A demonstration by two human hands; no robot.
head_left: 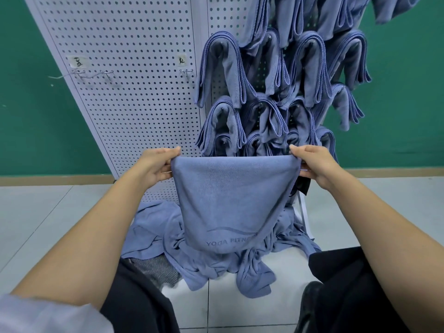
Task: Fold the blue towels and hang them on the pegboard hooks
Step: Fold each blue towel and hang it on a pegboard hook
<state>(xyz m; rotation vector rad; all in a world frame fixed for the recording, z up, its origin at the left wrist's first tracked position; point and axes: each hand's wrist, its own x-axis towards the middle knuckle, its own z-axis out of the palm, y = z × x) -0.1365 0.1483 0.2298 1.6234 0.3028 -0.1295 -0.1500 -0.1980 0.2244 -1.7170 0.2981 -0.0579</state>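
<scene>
A blue towel [230,200] printed "YOGA FITNESS" hangs doubled over in front of me, stretched flat between both hands. My left hand [156,164] pinches its top left corner and my right hand [312,163] pinches its top right corner. Behind it stands a white pegboard [125,68]. The board's right side is covered with several folded blue towels [276,80] draped over hooks. Bare hooks [105,73] stick out on the left side, below two small paper labels. A heap of loose blue towels [216,265] lies on the floor below the held towel.
The pegboard stands against a green wall [24,116] with a wooden skirting. Light grey tiled floor [48,224] spreads around the heap. My knees in dark trousers [360,284] sit at the bottom, either side of the heap. A striped grey cloth [153,267] peeks out at the heap's left.
</scene>
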